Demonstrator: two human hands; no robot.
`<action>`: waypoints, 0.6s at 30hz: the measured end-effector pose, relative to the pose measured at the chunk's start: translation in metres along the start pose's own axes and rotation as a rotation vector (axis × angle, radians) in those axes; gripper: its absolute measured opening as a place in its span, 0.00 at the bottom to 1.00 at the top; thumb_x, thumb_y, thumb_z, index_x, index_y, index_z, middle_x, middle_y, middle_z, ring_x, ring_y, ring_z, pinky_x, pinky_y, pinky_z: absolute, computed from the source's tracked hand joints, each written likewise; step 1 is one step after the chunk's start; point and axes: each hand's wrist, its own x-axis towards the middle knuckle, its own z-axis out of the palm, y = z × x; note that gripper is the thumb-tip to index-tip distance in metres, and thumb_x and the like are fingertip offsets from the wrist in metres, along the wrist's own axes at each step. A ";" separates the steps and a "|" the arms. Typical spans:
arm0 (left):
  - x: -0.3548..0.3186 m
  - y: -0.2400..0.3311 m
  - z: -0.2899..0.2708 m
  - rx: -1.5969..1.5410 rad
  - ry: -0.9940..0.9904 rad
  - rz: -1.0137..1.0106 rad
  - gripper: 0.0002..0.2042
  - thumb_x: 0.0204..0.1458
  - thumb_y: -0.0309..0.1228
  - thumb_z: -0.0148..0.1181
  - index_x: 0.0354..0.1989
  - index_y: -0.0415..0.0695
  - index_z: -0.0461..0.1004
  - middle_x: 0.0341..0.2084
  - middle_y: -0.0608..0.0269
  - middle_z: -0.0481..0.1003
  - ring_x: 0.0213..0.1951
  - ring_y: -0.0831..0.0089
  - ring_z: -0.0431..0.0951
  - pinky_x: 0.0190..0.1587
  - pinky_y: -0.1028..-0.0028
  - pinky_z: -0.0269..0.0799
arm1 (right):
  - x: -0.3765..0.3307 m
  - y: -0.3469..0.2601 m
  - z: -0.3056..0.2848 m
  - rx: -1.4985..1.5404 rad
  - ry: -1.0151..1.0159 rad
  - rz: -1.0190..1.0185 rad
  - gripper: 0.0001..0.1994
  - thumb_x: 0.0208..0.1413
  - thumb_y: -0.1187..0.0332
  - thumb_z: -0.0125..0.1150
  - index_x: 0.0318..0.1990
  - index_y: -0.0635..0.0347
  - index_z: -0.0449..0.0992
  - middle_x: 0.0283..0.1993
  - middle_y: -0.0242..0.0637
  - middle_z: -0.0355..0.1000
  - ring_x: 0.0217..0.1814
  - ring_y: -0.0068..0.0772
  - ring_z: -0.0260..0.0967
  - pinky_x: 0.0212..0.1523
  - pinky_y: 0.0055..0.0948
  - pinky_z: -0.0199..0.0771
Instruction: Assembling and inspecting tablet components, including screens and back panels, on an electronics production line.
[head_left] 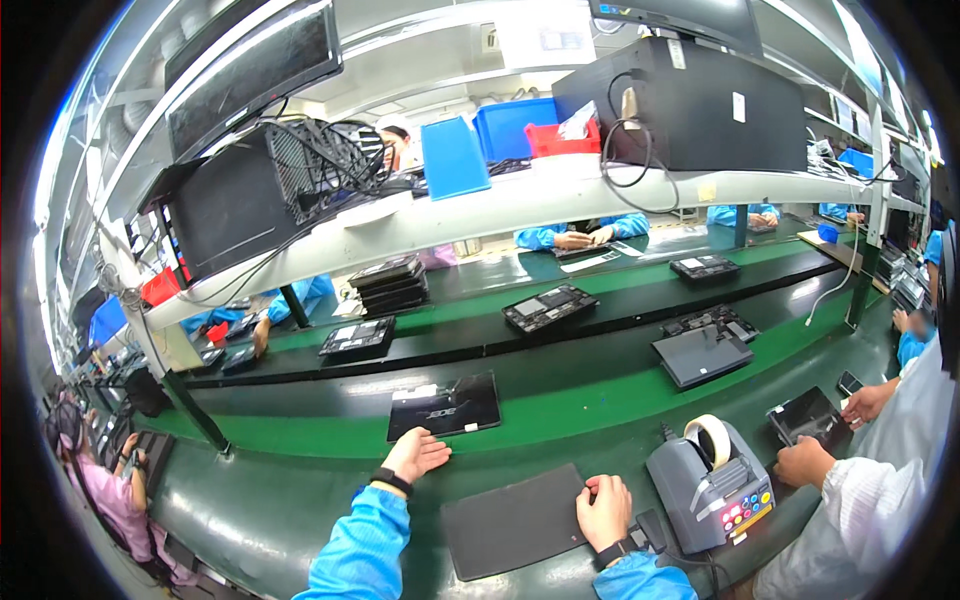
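My left hand (416,456) has its fingers stretched out, palm partly turned up, at the near edge of a glossy black panel (468,392) with a small white sticker. Whether the fingertips touch the panel cannot be seen. Closer to me, a flat dark grey pad (510,525) lies on the bench. My right hand (606,512) rests at the pad's right edge with its fingers curled; anything inside them is hidden. To the right of that hand stands a grey tape dispenser (690,495) with a roll of tape and lit buttons.
Beyond a green strip, opened device bases (550,308) and a dark flat panel (702,356) lie on black tracks. A shelf (520,195) crosses above, carrying blue and red bins. At right, a co-worker's hands (808,462) handle a black device (808,418).
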 end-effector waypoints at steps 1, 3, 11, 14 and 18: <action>-0.025 -0.005 -0.002 0.172 -0.053 0.050 0.23 0.56 0.36 0.43 0.54 0.30 0.60 0.46 0.41 0.70 0.46 0.51 0.74 0.49 0.58 0.71 | -0.001 0.001 -0.003 -0.066 -0.031 0.001 0.07 0.46 0.66 0.58 0.32 0.58 0.72 0.34 0.38 0.68 0.41 0.41 0.65 0.43 0.40 0.62; -0.083 -0.015 -0.004 0.527 -0.108 0.085 0.22 0.56 0.37 0.45 0.52 0.31 0.63 0.42 0.47 0.72 0.40 0.57 0.77 0.42 0.62 0.75 | -0.003 0.001 -0.006 -0.150 -0.089 0.010 0.09 0.46 0.65 0.58 0.34 0.58 0.74 0.33 0.37 0.69 0.40 0.42 0.66 0.43 0.41 0.63; -0.205 -0.105 -0.057 0.563 0.020 0.064 0.27 0.55 0.44 0.56 0.53 0.31 0.65 0.35 0.58 0.73 0.35 0.73 0.77 0.36 0.74 0.75 | -0.022 -0.018 -0.013 0.253 -0.329 0.034 0.11 0.48 0.67 0.59 0.37 0.65 0.77 0.31 0.43 0.72 0.33 0.34 0.70 0.37 0.29 0.70; -0.234 -0.122 -0.074 0.274 -0.043 0.043 0.23 0.56 0.40 0.55 0.53 0.34 0.66 0.41 0.58 0.74 0.43 0.71 0.74 0.45 0.69 0.73 | -0.031 -0.023 -0.011 0.654 -0.508 0.110 0.11 0.52 0.74 0.56 0.43 0.67 0.75 0.34 0.37 0.72 0.34 0.22 0.68 0.37 0.22 0.69; -0.261 -0.117 -0.124 -0.251 0.073 0.381 0.18 0.57 0.35 0.53 0.50 0.33 0.68 0.47 0.57 0.73 0.50 0.65 0.72 0.54 0.63 0.66 | -0.031 -0.041 -0.025 0.718 -0.547 0.227 0.10 0.57 0.72 0.51 0.44 0.64 0.72 0.37 0.35 0.74 0.35 0.19 0.68 0.34 0.18 0.67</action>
